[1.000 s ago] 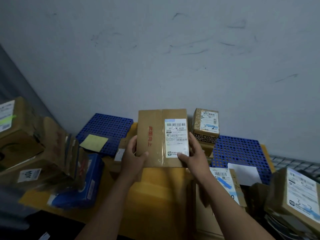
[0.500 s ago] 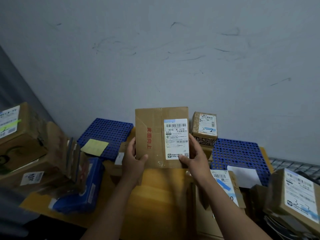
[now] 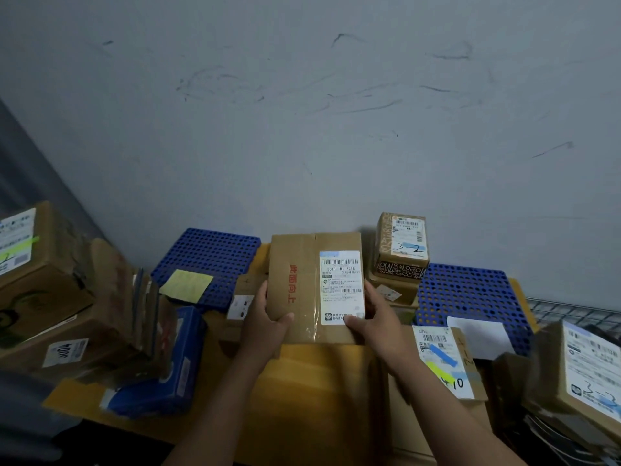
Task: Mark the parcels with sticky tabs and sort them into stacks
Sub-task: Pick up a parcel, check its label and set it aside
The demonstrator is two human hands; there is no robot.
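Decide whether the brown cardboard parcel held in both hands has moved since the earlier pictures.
Yes. The brown cardboard parcel has dropped slightly: its top edge, earlier level with the top of the small patterned box, now sits below it.

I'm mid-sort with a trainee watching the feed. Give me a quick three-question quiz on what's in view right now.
1. True or false: the left hand and the right hand both grip the brown parcel.
2. The yellow sticky note lies on: A) the blue perforated panel; B) the held parcel; C) the wire shelf.
3. Fill in: the parcel's white label sits nearest the ___ hand.

Key: 1 true; 2 A; 3 right.
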